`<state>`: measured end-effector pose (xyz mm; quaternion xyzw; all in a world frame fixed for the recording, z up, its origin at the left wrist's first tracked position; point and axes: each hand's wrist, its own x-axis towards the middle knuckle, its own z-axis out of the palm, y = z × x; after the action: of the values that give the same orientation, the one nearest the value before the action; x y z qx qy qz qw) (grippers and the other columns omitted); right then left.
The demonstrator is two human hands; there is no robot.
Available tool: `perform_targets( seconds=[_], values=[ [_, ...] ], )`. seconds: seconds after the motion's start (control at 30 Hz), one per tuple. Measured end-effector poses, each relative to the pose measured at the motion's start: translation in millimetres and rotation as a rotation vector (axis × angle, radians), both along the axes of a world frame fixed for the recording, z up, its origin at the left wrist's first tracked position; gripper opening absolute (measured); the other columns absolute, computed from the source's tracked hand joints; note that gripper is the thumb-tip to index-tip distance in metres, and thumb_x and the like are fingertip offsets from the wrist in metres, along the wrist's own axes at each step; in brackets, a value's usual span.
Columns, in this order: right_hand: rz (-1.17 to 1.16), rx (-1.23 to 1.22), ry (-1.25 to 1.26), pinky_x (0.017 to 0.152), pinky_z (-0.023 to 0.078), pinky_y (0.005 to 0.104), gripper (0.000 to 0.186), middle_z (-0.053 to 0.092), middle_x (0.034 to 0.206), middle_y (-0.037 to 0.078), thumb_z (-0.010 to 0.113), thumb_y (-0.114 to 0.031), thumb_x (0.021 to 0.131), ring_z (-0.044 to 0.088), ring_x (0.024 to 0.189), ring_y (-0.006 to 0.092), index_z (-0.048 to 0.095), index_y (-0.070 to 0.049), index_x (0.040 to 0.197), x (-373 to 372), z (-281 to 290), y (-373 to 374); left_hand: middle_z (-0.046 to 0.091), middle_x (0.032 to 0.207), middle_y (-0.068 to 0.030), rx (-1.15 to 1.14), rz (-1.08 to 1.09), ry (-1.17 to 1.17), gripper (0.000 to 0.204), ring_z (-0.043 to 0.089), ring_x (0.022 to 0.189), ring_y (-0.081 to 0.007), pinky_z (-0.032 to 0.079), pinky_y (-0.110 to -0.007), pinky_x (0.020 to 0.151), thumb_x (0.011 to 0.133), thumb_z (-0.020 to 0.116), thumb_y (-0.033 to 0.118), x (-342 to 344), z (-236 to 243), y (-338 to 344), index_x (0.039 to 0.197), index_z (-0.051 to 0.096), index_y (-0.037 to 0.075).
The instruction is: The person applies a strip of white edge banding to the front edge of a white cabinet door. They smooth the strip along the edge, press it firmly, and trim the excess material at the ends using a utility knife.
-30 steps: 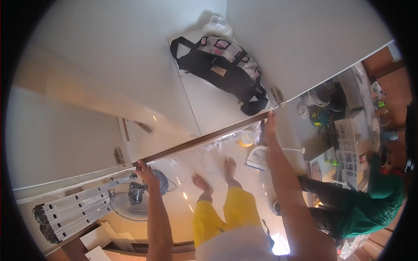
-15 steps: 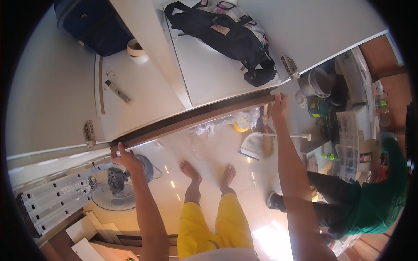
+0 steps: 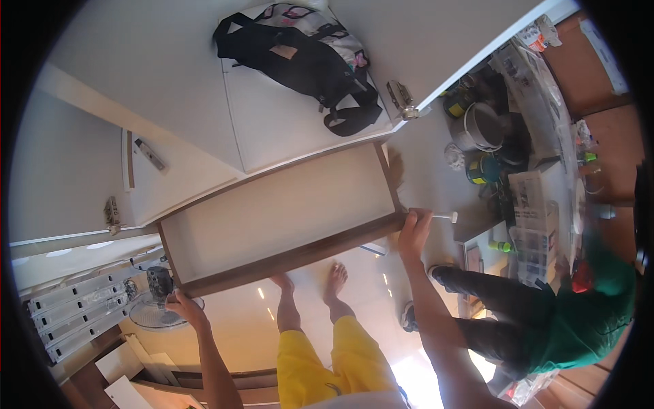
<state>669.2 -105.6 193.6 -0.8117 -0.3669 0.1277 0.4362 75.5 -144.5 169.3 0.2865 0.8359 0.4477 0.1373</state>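
The left hand (image 3: 188, 309) has its fingers clamped on the drawer (image 3: 293, 256) at 8 o'clock, the right hand (image 3: 413, 235) likewise at 3 (black bag (image 3: 303, 67) towards 12).

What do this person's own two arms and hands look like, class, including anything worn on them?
The left hand and right hand are ungloved, with no ring or marking that can be made out. The left forearm and right forearm are bare, with no sleeve, watch or bracelet showing.
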Motion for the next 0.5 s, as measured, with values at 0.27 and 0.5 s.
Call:
perform_targets(
  seconds=[0.27, 0.5],
  values=[
    [0.081, -0.088, -0.124, 0.085, 0.047, 0.0519, 0.022, 0.063, 0.103, 0.025, 0.05, -0.013, 0.1, 0.061, 0.093, 0.0445, 0.052, 0.003, 0.114, 6, 17, -48, 0.052, 0.11, -0.0243, -0.245, -0.112, 0.327, 0.055, 0.054, 0.1, -0.0374, 0.044, -0.05, 0.09, 0.103, 0.058, 0.033, 6, 22, -42, 0.13, 0.042, -0.012],
    [0.264, -0.069, -0.319, 0.089, 0.049, 0.0489, 0.027, 0.063, 0.108, 0.021, 0.06, -0.005, 0.094, 0.061, 0.097, 0.0413, 0.06, 0.0, 0.12, -2, 72, -5, 0.051, 0.108, -0.0221, -0.25, -0.211, 0.563, 0.047, 0.051, 0.098, -0.037, 0.043, -0.048, 0.091, 0.103, 0.056, 0.028, 13, 34, -59, 0.128, 0.045, -0.009]
  ],
)
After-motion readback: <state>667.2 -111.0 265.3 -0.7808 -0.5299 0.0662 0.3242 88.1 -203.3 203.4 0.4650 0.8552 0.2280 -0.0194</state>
